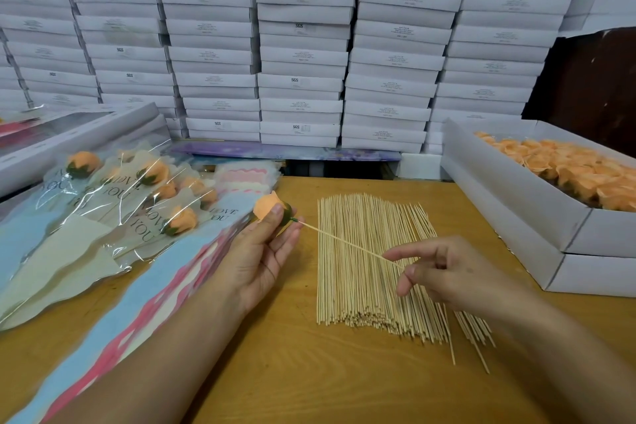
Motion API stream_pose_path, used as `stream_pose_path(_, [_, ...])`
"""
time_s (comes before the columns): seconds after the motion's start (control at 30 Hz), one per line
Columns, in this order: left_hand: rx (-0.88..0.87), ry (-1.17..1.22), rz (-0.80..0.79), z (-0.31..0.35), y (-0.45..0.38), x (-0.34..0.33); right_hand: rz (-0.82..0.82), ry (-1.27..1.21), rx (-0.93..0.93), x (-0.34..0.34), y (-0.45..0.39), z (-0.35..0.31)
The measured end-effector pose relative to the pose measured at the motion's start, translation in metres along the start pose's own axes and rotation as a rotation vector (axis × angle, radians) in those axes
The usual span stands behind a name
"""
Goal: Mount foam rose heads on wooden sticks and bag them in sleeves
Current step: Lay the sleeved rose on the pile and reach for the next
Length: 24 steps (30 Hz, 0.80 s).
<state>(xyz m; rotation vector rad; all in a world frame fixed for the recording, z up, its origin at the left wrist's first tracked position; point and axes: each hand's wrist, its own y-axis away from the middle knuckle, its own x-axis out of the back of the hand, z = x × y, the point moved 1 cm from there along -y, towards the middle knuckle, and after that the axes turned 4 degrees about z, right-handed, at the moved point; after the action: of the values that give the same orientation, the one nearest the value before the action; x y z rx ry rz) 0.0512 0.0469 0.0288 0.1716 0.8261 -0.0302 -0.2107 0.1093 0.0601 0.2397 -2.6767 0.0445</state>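
Here left hand (265,244) pinches soft orange rose head (268,207) on thin stick (344,240).

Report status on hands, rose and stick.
Left hand grips rose head. Right hand pinches stick, tip at rose base. Nothing in the way.

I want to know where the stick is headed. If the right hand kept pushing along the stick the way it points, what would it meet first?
The right hand aims the wooden stick up-left at the foam rose head, gripped by the left hand; its tip already looks seated there.
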Motion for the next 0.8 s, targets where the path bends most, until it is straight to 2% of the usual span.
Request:
stream_pose_path(0.57, [-0.001, -0.049, 0.002, -0.001, -0.001, 0.002, 0.026, 0.111, 0.106, -0.012, -0.005, 0.009])
stream_pose_path(0.8, [-0.013, -0.030, 0.021, 0.000, 0.001, 0.000, 0.276, 0.246, 0.082, -0.012, -0.010, 0.015])
